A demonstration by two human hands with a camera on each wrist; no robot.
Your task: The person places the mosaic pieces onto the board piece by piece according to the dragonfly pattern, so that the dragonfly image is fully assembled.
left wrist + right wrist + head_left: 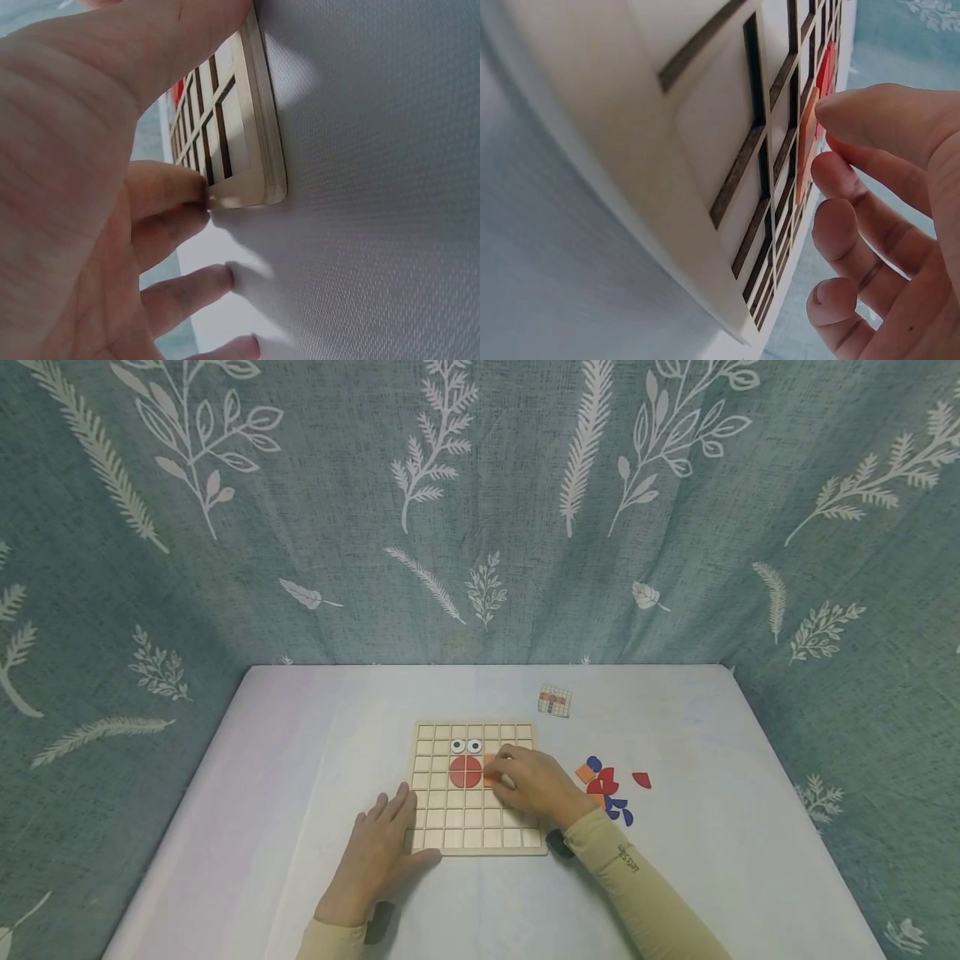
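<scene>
A wooden grid board (455, 839) lies on the table. In its cells sit two round eye pieces (467, 746), a red circle (465, 772) made of quarter pieces, and orange square tiles (489, 759) just right of the circle. My right hand (534, 783) reaches over the board, and its thumb and index tip touch an orange tile (806, 142). The other fingers of that hand bend loosely; the index tip is partly hidden. My left hand (382, 843) rests at the board's near left corner (274, 191), thumb along the near edge, fingers spread beside the left edge.
Right of the board lies a loose pile of red quarter pieces (608, 781), orange squares (584, 773) and blue curved pieces (627, 817). One red piece (641, 780) lies apart. Behind the board is a small pattern card (554, 701). A patterned curtain (480, 527) surrounds the table.
</scene>
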